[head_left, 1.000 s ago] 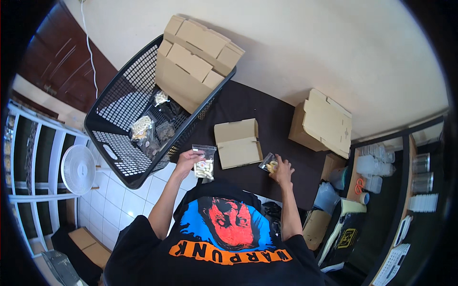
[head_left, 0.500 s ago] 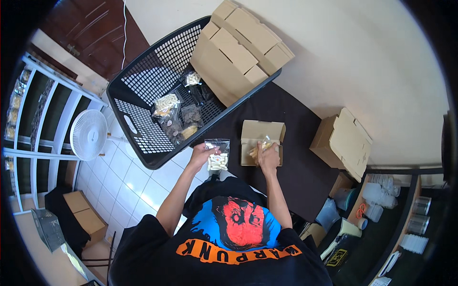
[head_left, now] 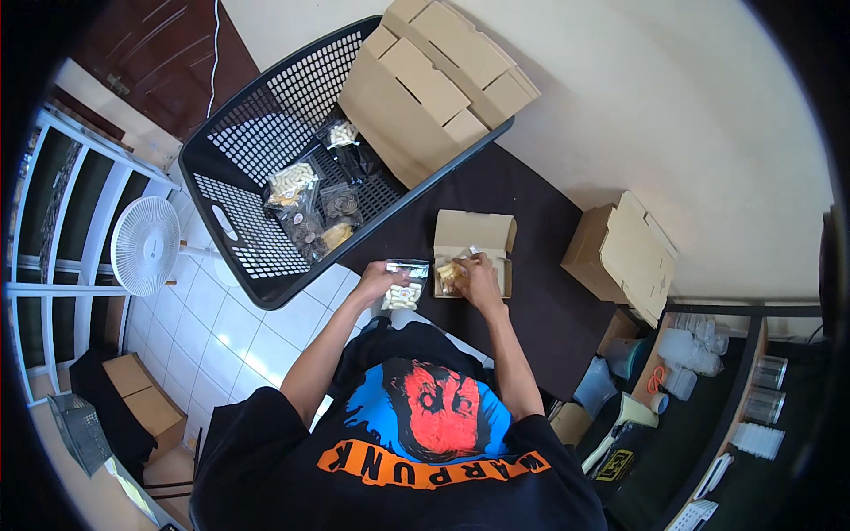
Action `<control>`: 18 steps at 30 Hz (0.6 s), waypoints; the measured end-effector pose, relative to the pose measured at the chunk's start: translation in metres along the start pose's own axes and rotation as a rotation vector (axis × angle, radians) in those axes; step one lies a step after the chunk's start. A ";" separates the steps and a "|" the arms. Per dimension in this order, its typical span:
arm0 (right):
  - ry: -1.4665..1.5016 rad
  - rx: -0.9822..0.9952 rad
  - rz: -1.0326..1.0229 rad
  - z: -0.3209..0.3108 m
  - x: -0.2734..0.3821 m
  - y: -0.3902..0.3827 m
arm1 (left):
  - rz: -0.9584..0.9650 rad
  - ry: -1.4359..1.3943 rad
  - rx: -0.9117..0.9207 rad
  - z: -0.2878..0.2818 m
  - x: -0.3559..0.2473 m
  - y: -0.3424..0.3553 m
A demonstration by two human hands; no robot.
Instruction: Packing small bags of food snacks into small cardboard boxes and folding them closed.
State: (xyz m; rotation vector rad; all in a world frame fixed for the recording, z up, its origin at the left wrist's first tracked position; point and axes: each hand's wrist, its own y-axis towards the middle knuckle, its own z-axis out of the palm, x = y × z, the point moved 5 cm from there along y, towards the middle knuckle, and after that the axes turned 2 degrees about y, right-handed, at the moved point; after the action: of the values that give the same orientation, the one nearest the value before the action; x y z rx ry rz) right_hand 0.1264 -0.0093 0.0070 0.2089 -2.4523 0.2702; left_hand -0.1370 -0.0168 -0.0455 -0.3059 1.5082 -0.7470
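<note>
Right fingers (head_left: 472,268) grip a clear plastic packet of yellowish pieces (head_left: 448,277) within the open brown cardboard box (head_left: 476,230) on the dark-brown table (head_left: 553,332); left fingers (head_left: 386,272) pinch a clear plastic packet of white pieces (head_left: 403,296), left of it. Lowering gently and level should avoid crushing.

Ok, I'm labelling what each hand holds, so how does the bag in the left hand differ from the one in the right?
The left bag looks white-filled, the right bag yellowish. The left bag is outside the open box; the right bag is in or just over it. The right hand covers part of the right bag. Both bags are clear plastic.
</note>
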 end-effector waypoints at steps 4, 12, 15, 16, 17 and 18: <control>-0.036 -0.074 0.189 0.001 -0.006 -0.009 | -0.008 -0.008 -0.010 0.000 0.002 -0.002; 0.409 -0.123 0.268 0.023 -0.023 -0.009 | -0.021 0.032 0.128 0.014 0.000 0.007; 0.357 -0.143 0.184 0.023 -0.025 -0.001 | -0.045 0.051 0.157 0.022 0.003 0.015; 0.379 -0.124 0.189 0.025 -0.028 0.001 | -0.045 0.054 0.162 0.022 0.004 0.015; 0.376 -0.133 0.197 0.026 -0.034 0.002 | -0.039 0.090 0.156 0.024 0.000 0.015; 0.442 -0.127 0.209 0.029 -0.038 0.002 | -0.032 0.125 0.150 0.027 -0.004 0.015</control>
State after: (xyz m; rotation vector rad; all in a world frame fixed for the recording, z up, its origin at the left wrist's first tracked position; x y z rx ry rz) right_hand 0.1383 -0.0109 -0.0398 -0.1503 -2.0409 0.2222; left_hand -0.1071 -0.0104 -0.0494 -0.1729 1.5577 -0.9139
